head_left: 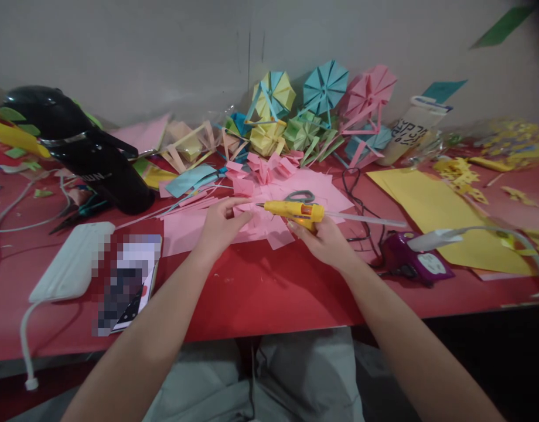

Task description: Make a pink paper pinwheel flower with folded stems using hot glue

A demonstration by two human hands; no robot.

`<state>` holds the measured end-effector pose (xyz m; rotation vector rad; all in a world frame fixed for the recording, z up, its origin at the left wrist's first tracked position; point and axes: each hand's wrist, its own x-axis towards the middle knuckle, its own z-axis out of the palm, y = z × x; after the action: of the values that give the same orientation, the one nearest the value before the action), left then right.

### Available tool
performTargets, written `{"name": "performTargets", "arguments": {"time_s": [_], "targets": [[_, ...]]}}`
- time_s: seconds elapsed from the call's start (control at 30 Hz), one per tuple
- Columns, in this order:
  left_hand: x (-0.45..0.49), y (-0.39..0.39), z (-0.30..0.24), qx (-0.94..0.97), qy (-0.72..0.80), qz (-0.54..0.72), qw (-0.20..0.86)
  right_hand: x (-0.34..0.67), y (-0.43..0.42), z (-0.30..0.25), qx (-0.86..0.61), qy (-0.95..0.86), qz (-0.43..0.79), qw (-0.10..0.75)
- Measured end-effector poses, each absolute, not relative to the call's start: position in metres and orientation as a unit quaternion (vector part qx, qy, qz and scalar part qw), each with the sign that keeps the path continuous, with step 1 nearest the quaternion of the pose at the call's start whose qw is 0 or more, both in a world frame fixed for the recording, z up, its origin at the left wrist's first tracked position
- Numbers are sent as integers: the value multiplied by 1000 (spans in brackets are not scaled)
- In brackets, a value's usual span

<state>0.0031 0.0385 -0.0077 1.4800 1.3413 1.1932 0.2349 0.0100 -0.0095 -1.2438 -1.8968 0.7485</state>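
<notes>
In the head view, the right hand (324, 237) is wrapped around the yellow glue gun (291, 209), which is over the pink paper (326, 187) on the red desk (261, 299), nozzle toward the left hand (221, 227). A glue stick (370, 220) juts from its rear. The left thumb and fingers bend at a pink piece (258, 223); whether they pinch it, one cannot tell. Scissors (301, 195) lie just behind the gun. A phone (133, 281) and black bottle (100, 161) are to the left; a purple adapter (427, 258) and yellow sheets (432, 214) to the right.
</notes>
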Motion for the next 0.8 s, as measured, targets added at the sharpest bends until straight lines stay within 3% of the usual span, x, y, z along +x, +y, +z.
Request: {"name": "performTargets", "arguments": {"time_s": [0.6, 0.8], "targets": [[2, 37, -4, 595, 545, 465, 365, 235, 9, -11, -497, -742, 269, 360], [1, 38, -5, 574, 527, 484, 399, 235, 9, -11, -491, -748, 268, 357]]}}
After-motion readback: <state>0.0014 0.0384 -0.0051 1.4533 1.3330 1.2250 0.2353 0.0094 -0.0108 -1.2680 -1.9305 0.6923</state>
